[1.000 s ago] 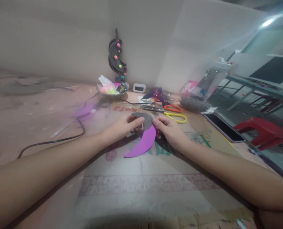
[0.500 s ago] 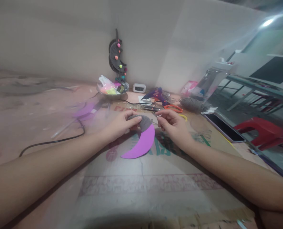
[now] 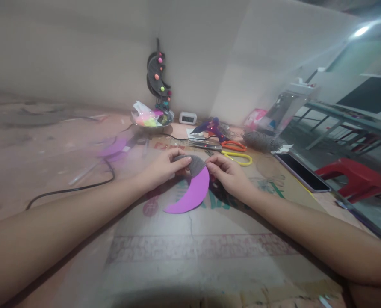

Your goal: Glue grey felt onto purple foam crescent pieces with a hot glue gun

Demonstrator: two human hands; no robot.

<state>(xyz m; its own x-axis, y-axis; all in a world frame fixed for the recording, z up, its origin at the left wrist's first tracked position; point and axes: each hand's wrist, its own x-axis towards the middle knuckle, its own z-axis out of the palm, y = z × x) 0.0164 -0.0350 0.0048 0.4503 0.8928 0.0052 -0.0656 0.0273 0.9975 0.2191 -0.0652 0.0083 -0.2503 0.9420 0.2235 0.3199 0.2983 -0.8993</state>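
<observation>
A purple crescent-shaped cutout (image 3: pixel 192 194) hangs tilted over the cardboard, its upper part wrapped in grey yarn (image 3: pixel 195 164). My left hand (image 3: pixel 174 164) pinches that wrapped end, thumb on top. At the crescent's outer right edge, where the yarn stops and the purple begins, my right hand (image 3: pixel 222 169) has its thumb and fingertips pinched together. A strand of yarn seems to be between them, though it is too fine to see clearly. The lower purple tip is bare.
Behind my hands lie yellow-handled scissors (image 3: pixel 241 158), orange-handled scissors (image 3: pixel 233 146) and a glue gun (image 3: pixel 211 127). A grey yarn ball (image 3: pixel 261 141) and a phone (image 3: pixel 302 172) are at right. A bowl (image 3: pixel 152 124), a small clock (image 3: pixel 187 118) and a decorated crescent (image 3: pixel 156 75) stand near the wall.
My right hand has moved left and in to the crescent's edge, uncovering the yellow scissor handle. My left hand and the crescent have stayed almost still.
</observation>
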